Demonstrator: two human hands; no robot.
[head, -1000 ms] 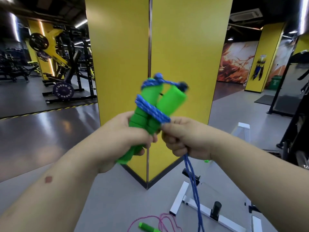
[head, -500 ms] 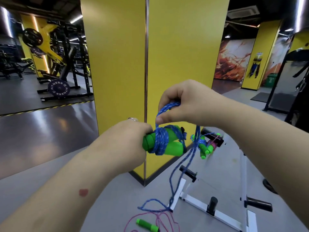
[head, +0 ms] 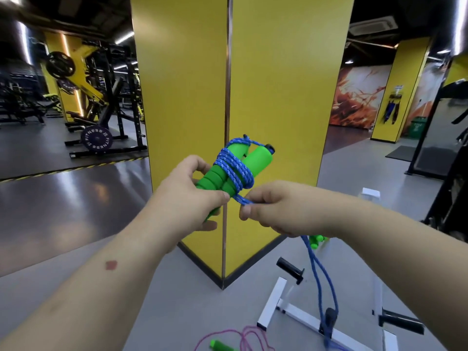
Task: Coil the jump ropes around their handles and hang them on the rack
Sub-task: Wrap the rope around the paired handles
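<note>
At the far left of the frame stands a weight machine (head: 83, 97) with a dark plate (head: 96, 138) leaning at its base on the glossy floor. Just left of center, the left hand (head: 188, 198) grips the lower ends of two green foam handles (head: 228, 173), held side by side and tilted up toward the right, in front of a yellow pillar (head: 253, 72). Several turns of blue rope (head: 234, 168) wrap around both handles at mid-length. Right of center, the right hand (head: 276, 209) pinches the rope just below the coil, and the loose length hangs down past the wrist toward the white rack (head: 304, 317) at lower right. At bottom center, a pink rope (head: 243, 338) with a green handle lies on the floor.
</note>
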